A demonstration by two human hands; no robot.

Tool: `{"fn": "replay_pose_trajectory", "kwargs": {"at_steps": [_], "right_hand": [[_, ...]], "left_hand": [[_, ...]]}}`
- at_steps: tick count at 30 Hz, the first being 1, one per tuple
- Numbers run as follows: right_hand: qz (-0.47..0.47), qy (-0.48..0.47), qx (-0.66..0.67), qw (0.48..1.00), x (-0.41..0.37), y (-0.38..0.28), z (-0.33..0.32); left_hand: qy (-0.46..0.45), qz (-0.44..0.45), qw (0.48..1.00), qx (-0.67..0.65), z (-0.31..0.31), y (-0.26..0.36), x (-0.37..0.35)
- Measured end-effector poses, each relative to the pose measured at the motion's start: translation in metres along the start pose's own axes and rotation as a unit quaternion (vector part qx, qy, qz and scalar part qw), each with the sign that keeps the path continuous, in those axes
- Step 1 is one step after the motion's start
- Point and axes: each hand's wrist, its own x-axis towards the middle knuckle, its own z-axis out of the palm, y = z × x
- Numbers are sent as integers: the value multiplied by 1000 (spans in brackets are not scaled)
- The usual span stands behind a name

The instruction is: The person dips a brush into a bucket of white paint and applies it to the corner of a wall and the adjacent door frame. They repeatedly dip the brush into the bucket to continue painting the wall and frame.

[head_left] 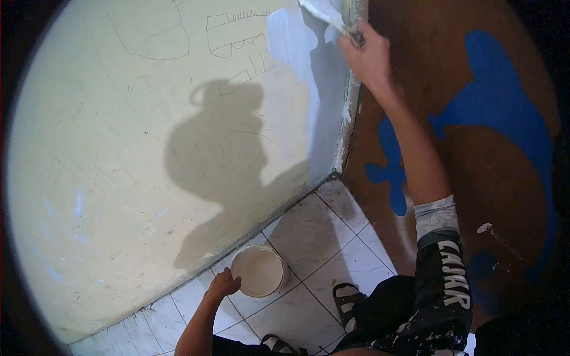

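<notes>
- Right hand (368, 56): fingers wrapped round paintbrush (323, 13); its long axis runs up-left from them, before cream wall's (119, 148) white strip (286, 32); bristle contact unclear.
- Left hand (224, 284): fingers curled at rim of bucket (285, 277), on tiled floor (317, 267), well below paintbrush.

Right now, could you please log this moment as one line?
right hand: holds brush up at wall | left hand: at bucket rim | wall: white paint upper right | bucket: on tiled floor
</notes>
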Motion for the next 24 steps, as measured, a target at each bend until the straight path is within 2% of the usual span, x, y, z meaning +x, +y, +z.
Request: {"fn": "replay_pose_trajectory", "kwargs": {"at_steps": [6, 8, 11, 14, 16, 18, 20, 24], "right_hand": [[4, -111, 2, 994, -103, 32, 3], [61, -187, -17, 980, -143, 37, -1], [60, -174, -58, 981, -181, 22, -11], [101, -169, -3, 980, -162, 11, -25], [90, -92, 28, 991, -119, -22, -29], [4, -21, 47, 999, -75, -43, -24], [-17, -17, 27, 999, -45, -57, -19], [-33, -63, 9, 997, -51, -54, 11]], "left_hand": [[-2, -7, 1000, -17, -2, 0, -4], [-3, -7, 1000, -18, 0, 1, -5], [13, 8, 1000, -1, 3, 0, -2], [2, 0, 1000, 21, 5, -2, -4], [14, -1, 1000, 8, 0, 2, -11], [6, 0, 1000, 5, -2, 2, -10], [-5, -1, 1000, 3, -3, 1, -9], [-4, 1, 1000, 5, -4, 5, -10]]}}
